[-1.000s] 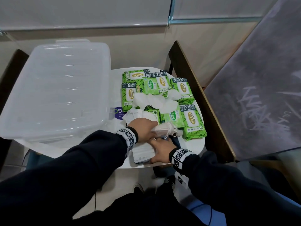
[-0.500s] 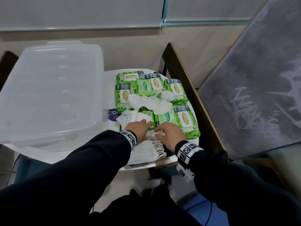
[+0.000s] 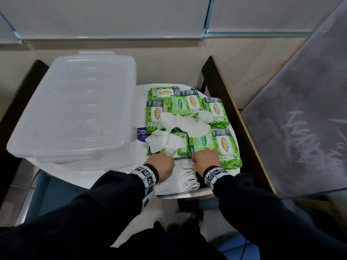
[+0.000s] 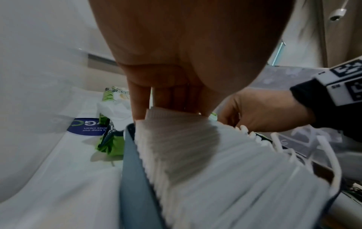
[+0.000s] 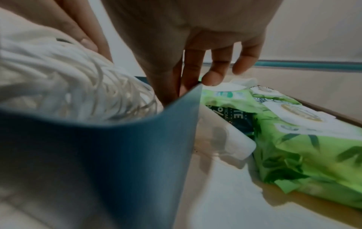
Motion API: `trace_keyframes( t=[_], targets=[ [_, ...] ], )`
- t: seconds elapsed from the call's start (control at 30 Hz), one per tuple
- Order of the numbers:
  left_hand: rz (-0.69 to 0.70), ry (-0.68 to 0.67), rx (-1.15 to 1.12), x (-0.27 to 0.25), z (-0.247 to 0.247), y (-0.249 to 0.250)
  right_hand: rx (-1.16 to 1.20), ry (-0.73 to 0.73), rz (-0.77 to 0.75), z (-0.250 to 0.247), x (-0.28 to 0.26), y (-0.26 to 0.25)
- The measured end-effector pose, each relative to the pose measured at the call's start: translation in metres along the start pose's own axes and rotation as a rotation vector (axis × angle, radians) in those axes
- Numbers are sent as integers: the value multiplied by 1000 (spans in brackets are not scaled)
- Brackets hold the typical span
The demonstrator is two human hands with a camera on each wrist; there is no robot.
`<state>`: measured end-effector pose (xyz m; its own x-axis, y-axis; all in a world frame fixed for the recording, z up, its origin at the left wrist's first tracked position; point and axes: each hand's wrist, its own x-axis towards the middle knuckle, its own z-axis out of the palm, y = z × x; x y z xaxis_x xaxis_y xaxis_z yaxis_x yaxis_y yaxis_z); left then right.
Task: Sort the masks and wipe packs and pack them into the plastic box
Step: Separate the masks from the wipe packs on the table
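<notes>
A stack of white masks [image 3: 176, 182] with ear loops lies in a blue holder [image 4: 133, 170] at the table's front edge. My left hand [image 3: 165, 160] is at the stack's far left end, its fingers [image 4: 137, 100] pointing straight down against the masks [image 4: 195, 147]. My right hand [image 3: 204, 156] is at the far right end, with fingers [image 5: 188, 74] reaching down inside the blue wall [image 5: 98, 155] beside the loops [image 5: 88, 86]. Several green wipe packs [image 3: 227, 147] lie beyond, with loose white masks [image 3: 185, 124] on them. The clear plastic box [image 3: 75, 109] stands to the left, lid on.
The white table [image 3: 116, 175] is small and round-edged. A dark wooden board [image 3: 231, 113] runs along its right side, and a grey scribbled panel [image 3: 300, 119] lies beyond it. A wipe pack [image 5: 293, 139] lies close to the holder's right.
Both hands have moved from the top and near side of the mask stack to its far end. The stack now lies uncovered behind them.
</notes>
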<state>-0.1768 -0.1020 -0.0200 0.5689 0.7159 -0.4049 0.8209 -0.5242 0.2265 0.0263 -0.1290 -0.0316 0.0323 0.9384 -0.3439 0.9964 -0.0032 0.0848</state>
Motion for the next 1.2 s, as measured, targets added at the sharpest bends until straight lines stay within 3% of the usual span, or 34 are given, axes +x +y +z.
trace_keyframes(
  t=[0.17,0.3,0.37,0.53,0.7,0.9,1.2],
  targets=[
    [30,-61,-121,-5,-1,-6,232,69,60,-2,-2,16],
    [22,16,-211,-11,2,-20,204,49,24,4,-13,17],
    [-15,52,-145,-16,5,-20,199,61,28,8,-15,13],
    [-87,-71,20,-19,1,-10,240,77,45,7,-13,3],
    [7,-38,52,-20,-3,-15,243,0,79,-3,-7,0],
    [61,-40,-74,-20,-6,-30,219,-78,115,-12,-8,-2],
    [99,-125,-176,-6,-10,-32,285,-338,163,-39,-21,16]
  ],
)
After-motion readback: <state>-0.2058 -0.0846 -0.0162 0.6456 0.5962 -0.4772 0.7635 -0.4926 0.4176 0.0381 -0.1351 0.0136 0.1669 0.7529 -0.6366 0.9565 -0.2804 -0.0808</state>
